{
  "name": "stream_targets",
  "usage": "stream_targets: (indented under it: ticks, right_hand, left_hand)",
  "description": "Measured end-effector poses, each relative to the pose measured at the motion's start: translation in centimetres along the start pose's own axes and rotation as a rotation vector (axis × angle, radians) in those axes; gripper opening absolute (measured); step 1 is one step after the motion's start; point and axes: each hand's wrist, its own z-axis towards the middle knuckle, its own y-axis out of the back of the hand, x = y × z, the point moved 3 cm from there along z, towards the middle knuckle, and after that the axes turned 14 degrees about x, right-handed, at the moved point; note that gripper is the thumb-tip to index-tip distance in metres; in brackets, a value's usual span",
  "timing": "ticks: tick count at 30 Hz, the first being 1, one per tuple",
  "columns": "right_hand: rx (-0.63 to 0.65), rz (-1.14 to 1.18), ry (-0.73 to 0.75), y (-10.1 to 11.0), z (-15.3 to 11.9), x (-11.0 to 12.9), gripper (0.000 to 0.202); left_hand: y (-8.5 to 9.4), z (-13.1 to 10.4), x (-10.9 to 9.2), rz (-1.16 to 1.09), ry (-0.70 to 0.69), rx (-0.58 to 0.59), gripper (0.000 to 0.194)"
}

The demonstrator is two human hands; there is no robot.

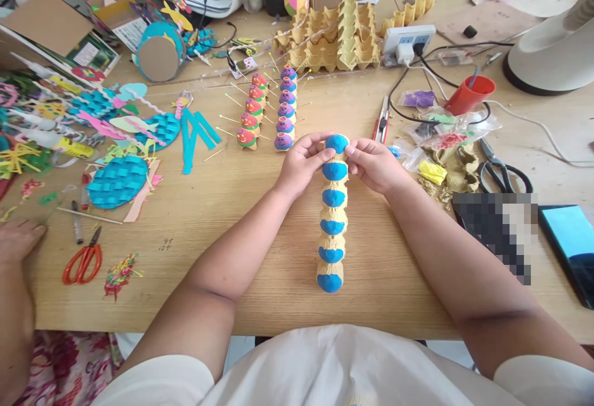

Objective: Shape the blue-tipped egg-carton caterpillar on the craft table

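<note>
Blue paint caps each of the six cups in the egg-carton strip (332,214), which is laid on the wooden table (260,282) in a line from just inside the near edge toward the middle. Its far end cup is pinched from both sides: the left hand (301,164) has fingers curled and pressed against the cup's left side, and the right hand (374,164) has fingertips pressed together on its right. Beyond the hands, two painted carton caterpillars (269,112) are laid side by side, pins sticking out of them. Plain egg cartons (343,38) are stacked near the far edge beside a white power strip (408,38). Two pairs of scissors are seen: red-handled scissors (83,263) toward the near left corner and black-handled scissors (503,174) at the right. A red cup (468,93) lies tipped near cables. Faint pencilled figures near the red scissors cannot be read. Another person's hand (18,239) rests at the left edge.
</note>
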Motion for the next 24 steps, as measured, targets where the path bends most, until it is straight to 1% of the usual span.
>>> stream_targets:
  ticks: [4, 9, 14, 24]
  right_hand:
    - [-0.023, -0.006, 0.000, -0.08, -0.04, 0.09, 0.068]
    - [-0.068, 0.013, 0.001, -0.15, -0.07, 0.11, 0.069]
    - [-0.043, 0.008, -0.025, 0.01, -0.09, 0.14, 0.067]
    - [-0.094, -0.151, -0.022, 0.35, 0.19, -0.18, 0.058]
  left_hand:
    - [-0.25, -0.18, -0.10, -0.031, 0.020, 0.013, 0.063]
    - [-0.25, -0.15, 0.31, -0.044, 0.032, -0.023, 0.065]
    - [-0.07, -0.01, 0.56, -0.028, 0.017, -0.044, 0.067]
    - [-0.20, -0.17, 0.31, -0.011, 0.041, -0.063, 0.068]
